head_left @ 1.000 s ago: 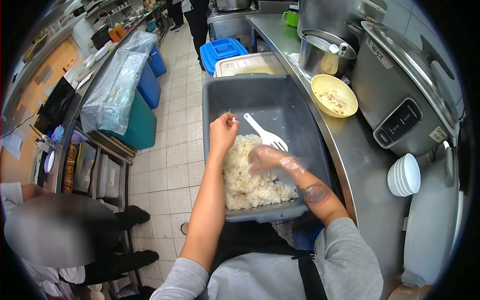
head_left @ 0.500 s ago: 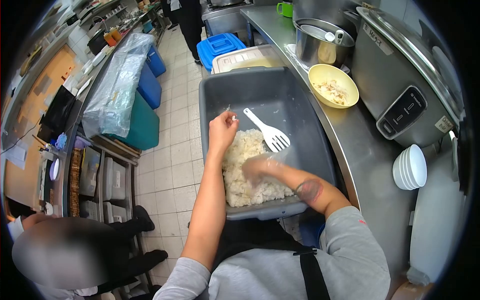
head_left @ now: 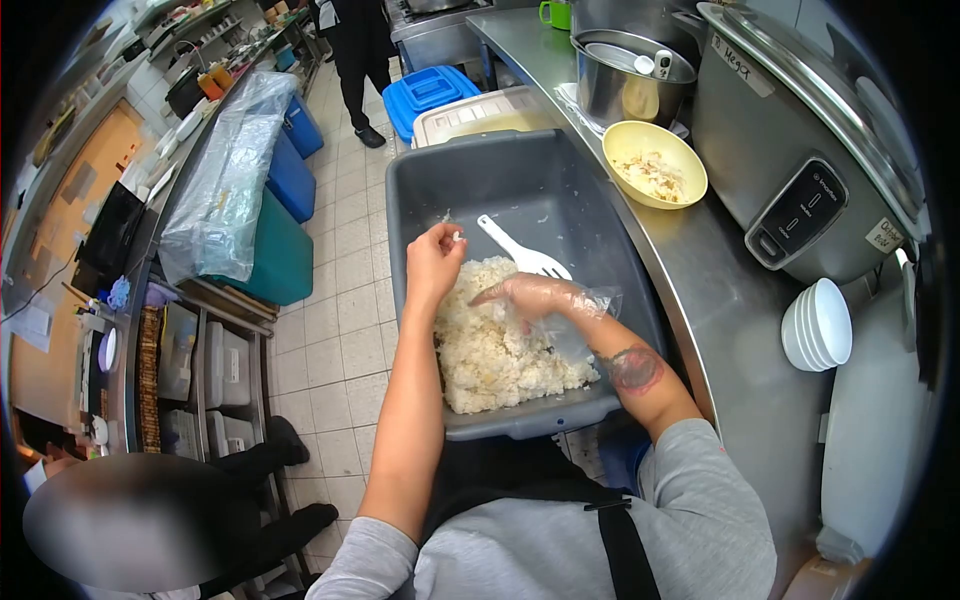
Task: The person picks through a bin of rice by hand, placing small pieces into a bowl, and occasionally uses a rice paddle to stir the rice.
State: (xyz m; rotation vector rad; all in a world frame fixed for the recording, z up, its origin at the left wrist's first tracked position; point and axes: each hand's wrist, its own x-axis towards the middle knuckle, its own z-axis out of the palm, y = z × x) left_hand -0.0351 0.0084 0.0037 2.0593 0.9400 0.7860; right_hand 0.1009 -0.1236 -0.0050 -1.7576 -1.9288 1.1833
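Note:
Cooked white rice (head_left: 495,365) lies heaped in the near part of a deep grey tub (head_left: 610,405). My left hand (head_left: 435,264) is closed in a pinch above the rice's left edge, with a small white lump (head_left: 457,236) at its fingertips, perhaps rice. In a loose clear plastic glove, my right hand (head_left: 530,296) is over the upper middle of the rice, fingers stretched to the left and touching or just above it. A white slotted rice paddle (head_left: 505,240) rests behind that hand, its slotted end partly covered.
On the steel counter (head_left: 690,280) at the right are a yellow bowl (head_left: 690,165) with food scraps, a metal pot (head_left: 600,100), a large cooker (head_left: 730,140) and stacked white bowls (head_left: 825,320). One person (head_left: 355,60) stands ahead in the aisle; another (head_left: 130,520) is at lower left.
My right hand has gone from a motion blur low over the rice to a clearer, slightly higher position near the paddle. My left hand keeps its pinch. The person ahead has shifted.

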